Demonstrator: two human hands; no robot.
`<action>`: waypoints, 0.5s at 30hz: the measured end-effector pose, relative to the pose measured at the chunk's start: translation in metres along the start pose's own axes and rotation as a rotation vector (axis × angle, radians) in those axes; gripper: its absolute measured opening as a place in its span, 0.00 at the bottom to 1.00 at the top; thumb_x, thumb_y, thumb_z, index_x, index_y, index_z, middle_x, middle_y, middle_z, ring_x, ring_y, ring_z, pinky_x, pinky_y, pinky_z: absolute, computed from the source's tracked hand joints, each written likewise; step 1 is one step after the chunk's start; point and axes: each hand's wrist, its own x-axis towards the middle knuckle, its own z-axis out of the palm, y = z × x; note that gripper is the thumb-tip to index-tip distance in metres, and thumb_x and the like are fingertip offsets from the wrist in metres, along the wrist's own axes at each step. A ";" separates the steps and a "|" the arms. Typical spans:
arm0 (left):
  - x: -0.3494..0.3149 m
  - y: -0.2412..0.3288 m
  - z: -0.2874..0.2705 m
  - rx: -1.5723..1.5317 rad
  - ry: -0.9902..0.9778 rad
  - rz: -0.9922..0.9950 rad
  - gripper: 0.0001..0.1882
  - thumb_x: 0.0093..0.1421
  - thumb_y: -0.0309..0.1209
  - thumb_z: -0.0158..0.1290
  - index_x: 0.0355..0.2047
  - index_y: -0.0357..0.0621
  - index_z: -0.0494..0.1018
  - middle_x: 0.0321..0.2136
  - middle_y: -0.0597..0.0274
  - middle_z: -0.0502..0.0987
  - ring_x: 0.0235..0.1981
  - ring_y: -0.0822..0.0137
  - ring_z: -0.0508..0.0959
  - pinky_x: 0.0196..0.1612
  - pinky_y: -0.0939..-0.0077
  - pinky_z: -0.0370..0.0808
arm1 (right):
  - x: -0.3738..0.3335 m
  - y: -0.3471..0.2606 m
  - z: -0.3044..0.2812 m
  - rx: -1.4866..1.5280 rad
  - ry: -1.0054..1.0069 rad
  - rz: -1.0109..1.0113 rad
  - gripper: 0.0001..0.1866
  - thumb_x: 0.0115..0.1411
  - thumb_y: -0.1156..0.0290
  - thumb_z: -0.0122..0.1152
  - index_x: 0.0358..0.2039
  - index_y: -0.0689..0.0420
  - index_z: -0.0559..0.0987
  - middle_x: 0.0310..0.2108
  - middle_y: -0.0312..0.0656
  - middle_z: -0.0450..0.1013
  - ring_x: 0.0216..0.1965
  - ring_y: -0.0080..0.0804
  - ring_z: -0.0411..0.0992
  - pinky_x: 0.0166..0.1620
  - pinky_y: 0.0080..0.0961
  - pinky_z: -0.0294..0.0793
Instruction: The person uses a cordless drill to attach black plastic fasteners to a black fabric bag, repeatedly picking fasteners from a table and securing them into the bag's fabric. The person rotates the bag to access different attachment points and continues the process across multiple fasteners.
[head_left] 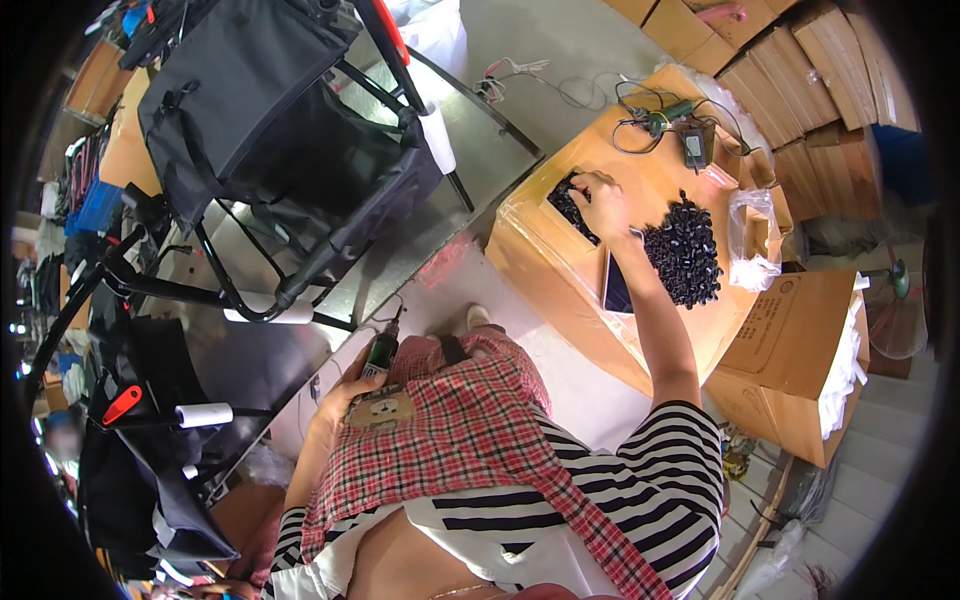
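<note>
My left hand (352, 385) is wrapped round a dark green and black power screwdriver (382, 350), held upright beside my checked apron with its bit pointing away from me. My right hand (604, 208) reaches over a large cardboard box (540, 255), its bent fingers dipping into a small open tray of tiny dark parts (568, 205). What the fingertips pinch, if anything, is too small to tell. Just right of that forearm lies a heap of small black plastic pieces (690, 250). A dark flat device like a phone (617, 290) lies partly under the forearm.
A black fabric seat on a tubular frame (290, 130) stands on a metal-topped table (450, 110) at left. A second green tool (668, 118), an adapter (695, 148) and tangled cables lie at the box's far end. Cartons (780, 80) stack at right, near a fan (897, 300).
</note>
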 end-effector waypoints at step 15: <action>-0.022 0.003 0.010 0.121 0.037 0.365 0.54 0.51 0.31 0.66 0.74 0.44 0.47 0.67 0.55 0.60 0.66 0.63 0.60 0.69 0.72 0.52 | 0.043 -0.121 -0.033 0.981 -0.144 -0.054 0.04 0.61 0.83 0.61 0.35 0.62 0.76 0.31 0.35 0.79 0.34 0.23 0.78 0.40 0.21 0.77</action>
